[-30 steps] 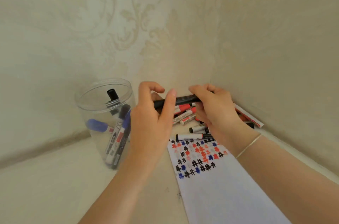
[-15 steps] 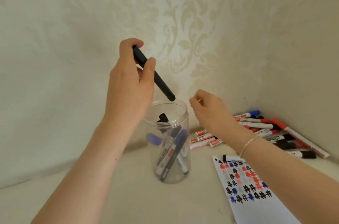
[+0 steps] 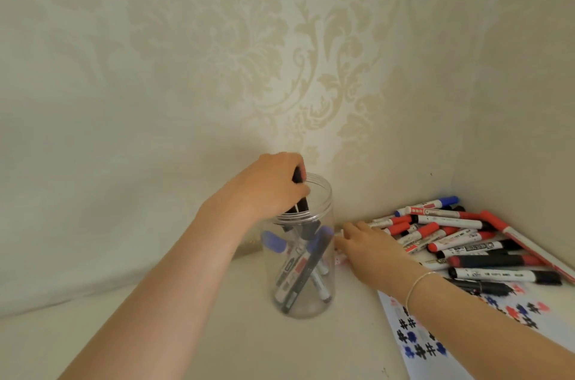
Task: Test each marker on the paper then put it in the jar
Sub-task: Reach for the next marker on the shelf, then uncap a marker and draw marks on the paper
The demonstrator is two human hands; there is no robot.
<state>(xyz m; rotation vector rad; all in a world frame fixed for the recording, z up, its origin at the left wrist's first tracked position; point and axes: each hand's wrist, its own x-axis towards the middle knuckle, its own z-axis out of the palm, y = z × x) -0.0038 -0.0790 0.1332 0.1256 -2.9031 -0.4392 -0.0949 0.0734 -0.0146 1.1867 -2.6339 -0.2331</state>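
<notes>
Since half a second ago the left hand (image 3: 270,189) has dropped to the one clear jar (image 3: 320,298), gripping a black marker (image 3: 299,189) half inside its mouth among several others. The right hand (image 3: 370,250), fingers straight, reaches the loose markers (image 3: 460,239), over a dozen, beside the paper (image 3: 435,361) on the surface (image 3: 217,348).

Hands: you have two in view, the left hand (image 3: 273,186) and the right hand (image 3: 370,250).
Jar: you see one clear jar (image 3: 323,211).
Markers in the jar: you can make out about five standing inside; overlap blurs the exact count.
Marker in your grip: one black marker (image 3: 300,189).
Loose markers: your pile (image 3: 460,238) holds roughly fifteen; no exact count.
Paper: one sheet (image 3: 441,364).
Bracelet: one (image 3: 418,283).
</notes>
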